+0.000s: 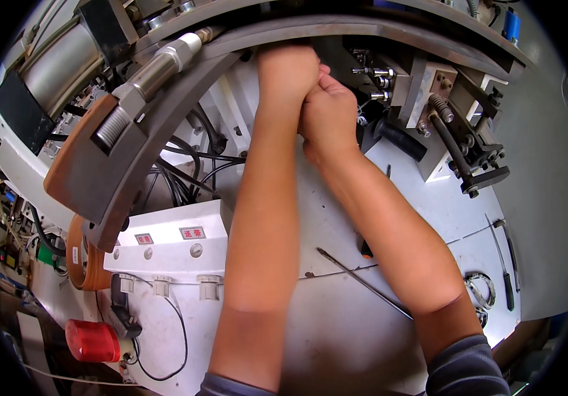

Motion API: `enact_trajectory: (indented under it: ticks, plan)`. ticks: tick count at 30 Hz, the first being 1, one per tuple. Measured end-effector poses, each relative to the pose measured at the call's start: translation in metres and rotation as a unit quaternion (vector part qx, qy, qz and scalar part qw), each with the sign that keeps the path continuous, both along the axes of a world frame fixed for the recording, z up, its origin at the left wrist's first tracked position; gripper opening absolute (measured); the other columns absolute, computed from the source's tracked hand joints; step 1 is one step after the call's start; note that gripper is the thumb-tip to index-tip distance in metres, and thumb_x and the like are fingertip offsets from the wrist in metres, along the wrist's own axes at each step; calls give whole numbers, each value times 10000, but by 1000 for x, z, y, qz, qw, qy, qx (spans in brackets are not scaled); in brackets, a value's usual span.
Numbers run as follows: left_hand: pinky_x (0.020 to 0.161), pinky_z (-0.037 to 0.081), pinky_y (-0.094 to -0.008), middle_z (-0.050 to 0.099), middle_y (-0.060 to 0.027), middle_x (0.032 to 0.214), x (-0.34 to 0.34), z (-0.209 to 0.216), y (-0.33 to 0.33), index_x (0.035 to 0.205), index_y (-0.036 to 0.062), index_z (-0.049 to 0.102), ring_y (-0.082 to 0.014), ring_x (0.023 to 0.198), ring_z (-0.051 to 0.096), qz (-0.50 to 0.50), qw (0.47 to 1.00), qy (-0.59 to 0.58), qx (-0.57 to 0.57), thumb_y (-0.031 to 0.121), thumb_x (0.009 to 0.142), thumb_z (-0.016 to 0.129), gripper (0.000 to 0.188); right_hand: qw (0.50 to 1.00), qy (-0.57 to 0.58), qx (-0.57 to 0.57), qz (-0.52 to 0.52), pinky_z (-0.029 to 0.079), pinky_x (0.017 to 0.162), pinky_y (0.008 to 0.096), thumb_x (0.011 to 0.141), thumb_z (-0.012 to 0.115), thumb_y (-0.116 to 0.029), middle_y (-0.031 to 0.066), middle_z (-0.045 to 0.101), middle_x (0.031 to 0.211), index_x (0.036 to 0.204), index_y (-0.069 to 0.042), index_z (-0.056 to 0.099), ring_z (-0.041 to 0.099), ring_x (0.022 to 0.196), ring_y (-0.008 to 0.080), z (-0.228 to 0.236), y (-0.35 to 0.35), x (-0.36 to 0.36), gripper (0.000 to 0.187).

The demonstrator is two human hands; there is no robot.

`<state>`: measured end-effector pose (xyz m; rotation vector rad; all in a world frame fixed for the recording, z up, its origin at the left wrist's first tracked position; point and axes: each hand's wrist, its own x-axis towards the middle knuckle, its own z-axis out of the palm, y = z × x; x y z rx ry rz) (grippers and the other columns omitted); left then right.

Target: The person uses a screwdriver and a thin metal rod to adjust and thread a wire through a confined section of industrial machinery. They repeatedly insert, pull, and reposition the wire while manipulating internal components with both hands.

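Touching by a curved metal beam [350, 31], my left hand [288, 69] and right hand [331, 111] curl. I cannot tell their grip.

Two bare hands [288, 74] [331, 113], one white control box [172, 259], two small labels [192, 233], three plastic fittings [209, 288], one red lamp [91, 340].

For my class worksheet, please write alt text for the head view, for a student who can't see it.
A person's left hand and right hand meet beside a dark curved metal bar; whether they hold anything is hidden. Lower in view, a thin metal rod lies on a pale worktop, with a white box and red lamp to the left.
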<state>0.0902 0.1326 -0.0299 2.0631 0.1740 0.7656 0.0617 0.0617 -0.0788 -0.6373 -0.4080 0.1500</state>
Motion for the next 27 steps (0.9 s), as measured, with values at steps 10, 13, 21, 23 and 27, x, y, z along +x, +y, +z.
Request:
enact_trajectory:
  ticks: [10, 13, 21, 23, 27]
  plan:
    - [619, 531, -347, 664, -133, 768, -19, 9, -13, 909, -55, 615, -244, 715, 695, -28, 994, 25, -100, 107, 924, 459, 225, 992, -54, -83, -74, 388, 611, 209, 984, 559, -214, -17, 587, 766, 975, 26, 619, 481, 683, 53, -10, 1, -3, 247]
    - [649, 533, -340, 707, -142, 808, -10, 9, -5, 930, -56, 640, -231, 731, 701, -9, 996, 76, -36, 129, 925, 462, 257, 997, -52, -22, -55, 399, 636, 208, 1010, 518, -255, -16, 593, 824, 1022, 12, 604, 487, 718, 51, -14, 8, -8, 281]
    - [718, 552, -346, 721, -165, 822, -16, 8, -10, 974, -53, 654, -231, 726, 714, 49, 985, 95, 132, 129, 925, 452, 277, 1000, -23, -3, 9, 436, 727, 206, 1030, 487, -278, 6, 606, 952, 1164, -6, 557, 526, 812, 57, -21, 1, -14, 311]
    - [730, 552, -339, 716, -135, 768, -16, 8, -13, 896, -29, 670, -229, 712, 709, 61, 988, 90, 107, 157, 935, 429, 306, 999, -30, -8, 10, 439, 731, 206, 1032, 484, -273, 8, 613, 967, 1175, -8, 552, 537, 823, 59, -23, 1, -12, 308]
    - [667, 563, -352, 699, -157, 759, -15, 2, -14, 965, -33, 641, -249, 637, 702, 71, 994, 32, 80, 171, 954, 409, 309, 999, -14, 13, 41, 444, 739, 207, 1034, 480, -257, 18, 625, 991, 1168, -9, 558, 553, 849, 61, -28, 4, -10, 293]
